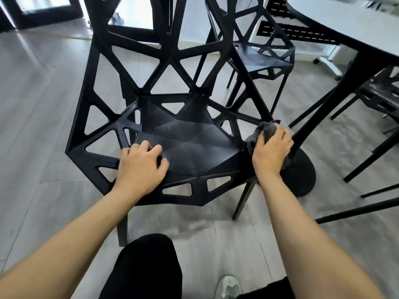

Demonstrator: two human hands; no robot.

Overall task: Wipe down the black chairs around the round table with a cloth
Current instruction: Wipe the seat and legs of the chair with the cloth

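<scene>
A black chair (190,139) with a lattice of triangular openings stands right in front of me, its back toward the far side. My left hand (141,164) rests on the front left of the seat, fingers curled loosely against the surface. At the seat's right edge, where the right armrest strut meets it, my right hand (272,147) grips a bunched dark grey cloth (262,131) and presses it down. Part of the cloth is hidden under my palm.
A second black chair (265,59) stands behind to the right, and a third (382,93) sits at the right edge. The round table (354,22) fills the upper right, its black base (302,169) just right of my hand. My knee and shoe show below.
</scene>
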